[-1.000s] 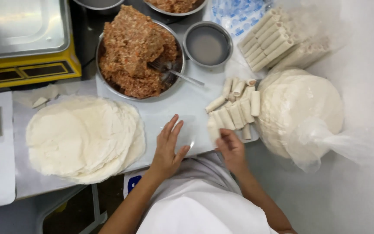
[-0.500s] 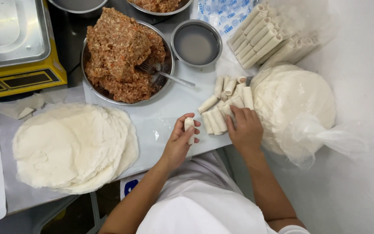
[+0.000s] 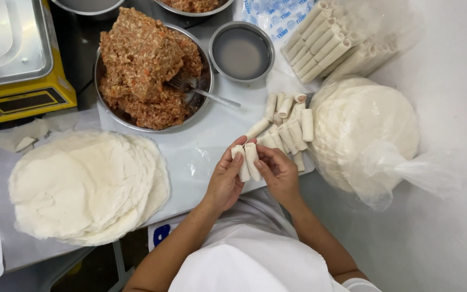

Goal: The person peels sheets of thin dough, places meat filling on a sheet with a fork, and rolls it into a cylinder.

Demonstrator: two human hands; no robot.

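We see both hands meeting over the near edge of the bench (image 3: 201,157), each closed on a small rolled wrapper. The left hand (image 3: 225,181) grips one roll (image 3: 241,162) between thumb and fingers, and the right hand (image 3: 279,172) grips a second roll (image 3: 252,160). The two rolls stand side by side, touching along their length, their ends pointing away from us.

Just beyond the right hand lies a loose heap of finished rolls (image 3: 287,121), pale and stubby, some lying across one another. To the right of that heap sits a round stack of wrappers in a clear plastic bag (image 3: 366,132), the bag's loose end trailing further to the right. Further back, more finished rolls are packed in neat rows in a bag (image 3: 325,43).

On the left of the bench we find an open stack of round white wrappers (image 3: 85,186), fanned a little, well apart from the hands. Behind it stands a wide metal bowl (image 3: 104,103) piled high with brown minced filling (image 3: 147,67), and a fork (image 3: 201,92) rests in it with its handle sticking out toward the right. Next to the bowl is a smaller metal dish (image 3: 242,52) holding a greyish liquid. A yellow scale (image 3: 20,94) with a steel tray sits at the far left corner.
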